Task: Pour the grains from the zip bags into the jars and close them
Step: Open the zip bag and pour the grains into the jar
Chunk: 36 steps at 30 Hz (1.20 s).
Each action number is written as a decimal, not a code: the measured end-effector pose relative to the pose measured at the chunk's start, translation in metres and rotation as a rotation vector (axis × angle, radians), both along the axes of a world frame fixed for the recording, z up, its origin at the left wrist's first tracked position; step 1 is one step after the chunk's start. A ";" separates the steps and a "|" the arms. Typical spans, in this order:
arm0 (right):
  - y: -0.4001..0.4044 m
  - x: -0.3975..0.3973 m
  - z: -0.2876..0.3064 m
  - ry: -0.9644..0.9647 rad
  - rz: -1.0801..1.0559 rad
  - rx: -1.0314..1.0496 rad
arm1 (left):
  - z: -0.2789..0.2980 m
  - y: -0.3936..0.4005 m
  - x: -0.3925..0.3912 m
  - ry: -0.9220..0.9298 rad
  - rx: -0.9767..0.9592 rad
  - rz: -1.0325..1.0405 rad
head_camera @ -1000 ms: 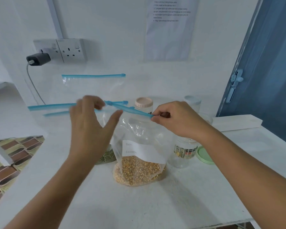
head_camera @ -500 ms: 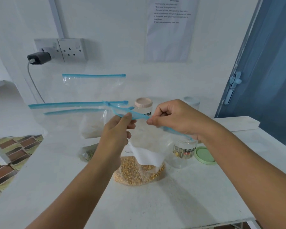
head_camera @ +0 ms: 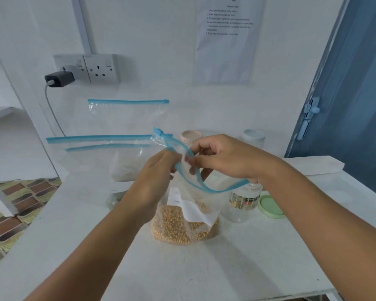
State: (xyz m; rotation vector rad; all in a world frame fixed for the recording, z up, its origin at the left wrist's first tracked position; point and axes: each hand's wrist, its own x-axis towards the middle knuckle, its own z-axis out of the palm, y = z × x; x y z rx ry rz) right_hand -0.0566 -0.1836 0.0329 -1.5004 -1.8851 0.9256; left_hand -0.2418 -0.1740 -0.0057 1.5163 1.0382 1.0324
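A clear zip bag of yellow corn kernels [head_camera: 178,229] with a white label stands on the white table [head_camera: 237,268] in the middle. Its blue zip strip [head_camera: 195,181] curves between my hands. My left hand [head_camera: 152,181] pinches the strip's near side and my right hand [head_camera: 224,157] pinches the far side, so both grip the bag's top. An empty clear jar [head_camera: 243,203] stands to the right of the bag, partly behind my right wrist, with its green lid [head_camera: 269,207] lying flat beside it.
Other zip bags [head_camera: 126,164] with blue strips lean against the wall behind. A jar with a pink lid [head_camera: 191,136] and one with a pale lid [head_camera: 253,136] stand at the back. A white block [head_camera: 321,166] lies right; a charger [head_camera: 59,79] hangs at the socket.
My left hand came in from the left end of the strip to the middle and pinched it. The zip strip, straight before, now bows into a curve between both hands.
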 end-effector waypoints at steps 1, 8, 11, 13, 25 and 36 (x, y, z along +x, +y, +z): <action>0.001 0.003 -0.001 0.012 -0.013 0.010 | -0.002 0.001 -0.003 -0.025 -0.005 -0.004; 0.014 0.011 0.008 0.193 -0.214 0.114 | 0.002 0.001 -0.017 -0.349 -0.010 0.014; 0.024 0.009 0.015 0.249 -0.289 0.223 | 0.016 0.014 -0.016 -0.455 -0.022 0.013; 0.029 0.009 0.018 0.293 -0.325 0.286 | 0.030 0.020 -0.014 -0.480 -0.014 0.006; 0.026 0.036 -0.010 0.138 -0.353 0.179 | 0.001 0.043 0.018 -0.257 -0.005 -0.061; 0.008 0.025 0.000 -0.039 -0.052 0.111 | -0.045 0.021 0.027 -0.003 0.055 -0.384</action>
